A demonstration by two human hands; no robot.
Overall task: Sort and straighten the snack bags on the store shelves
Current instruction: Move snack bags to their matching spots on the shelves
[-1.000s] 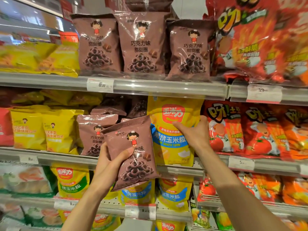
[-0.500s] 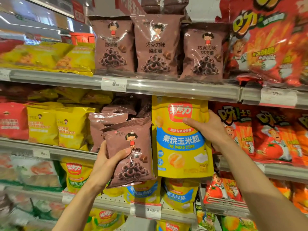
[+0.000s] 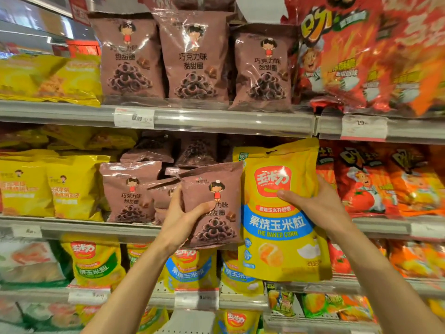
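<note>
My left hand (image 3: 183, 220) grips a brown chocolate-ring snack bag (image 3: 216, 206) in front of the middle shelf (image 3: 79, 227), tilted a little. My right hand (image 3: 315, 206) holds a large yellow baked-corn bag (image 3: 281, 235) by its right side, out in front of the shelf edge, thumb across its front. Another brown bag (image 3: 130, 191) stands upright on the middle shelf to the left, with more brown bags lying behind it. Three brown bags (image 3: 192, 56) stand in a row on the upper shelf (image 3: 216, 119).
Yellow bags (image 3: 48, 186) fill the middle shelf's left, red-orange bags (image 3: 385, 182) its right. A big red bag (image 3: 370, 51) sits upper right. More baked-corn bags (image 3: 96, 263) stand on the lower shelf. Price tags (image 3: 134, 118) line the shelf rails.
My right hand has pulled the yellow baked-corn bag out from the middle shelf and lower. My left hand has lifted the brown bag slightly toward the shelf. The view has shifted.
</note>
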